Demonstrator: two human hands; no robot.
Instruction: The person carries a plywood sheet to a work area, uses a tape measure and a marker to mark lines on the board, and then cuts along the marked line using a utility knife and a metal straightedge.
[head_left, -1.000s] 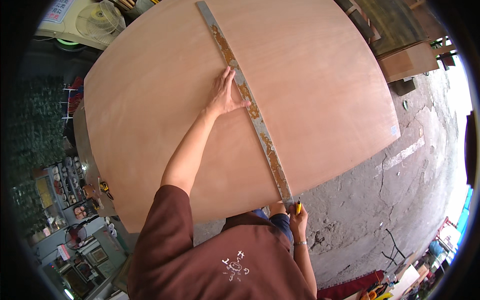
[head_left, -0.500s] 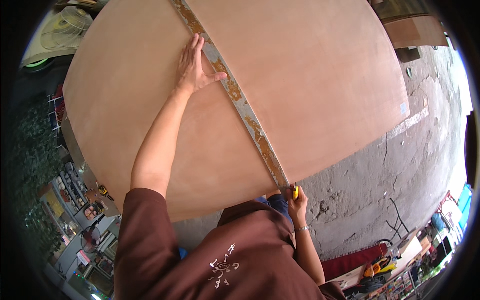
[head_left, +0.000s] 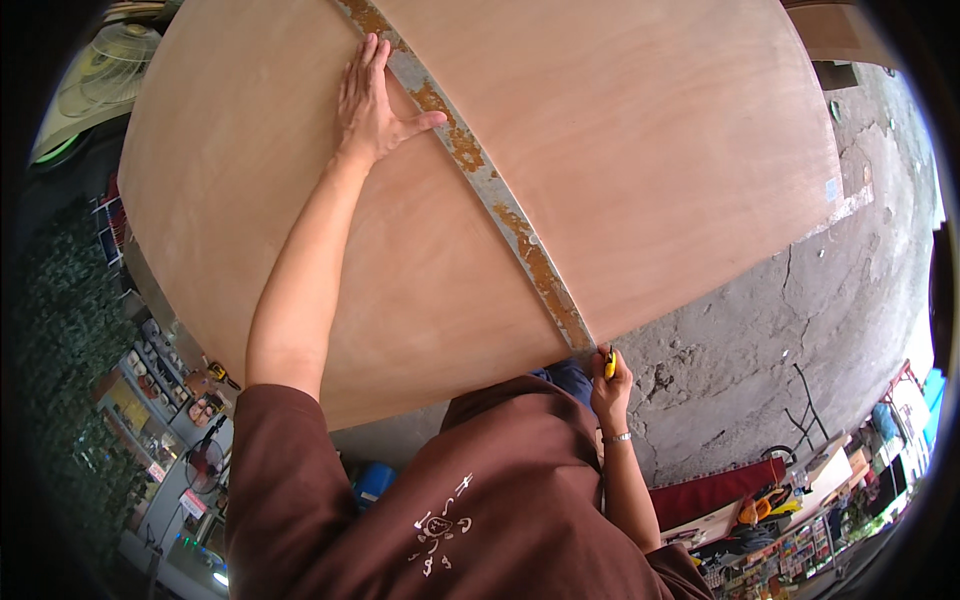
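A large sheet of thin tan board, which looks like plywood (head_left: 650, 150), spreads out in front of me. Across it runs a long metal straightedge (head_left: 485, 185), grey with rusty-brown patches, slanting from the far left down to the near edge. My left hand (head_left: 375, 115) lies on the board with its fingers spread; fingertips and thumb press on the straightedge. At its near end, by the board's edge, my right hand (head_left: 613, 392) is closed around a yellow utility knife (head_left: 610, 363). Whether the blade touches the board is too small to tell.
Cracked grey concrete floor (head_left: 720, 340) lies to the right. A standing fan (head_left: 205, 465) and cluttered shelves are at lower left, another fan (head_left: 110, 65) at upper left. Red cloth (head_left: 715, 495) and assorted goods lie at lower right. A blue object (head_left: 373, 483) is beside my body.
The whole view has shifted, so the board and straightedge sit slightly higher. My left hand keeps its place on the straightedge; my right hand stays by the near end with the utility knife.
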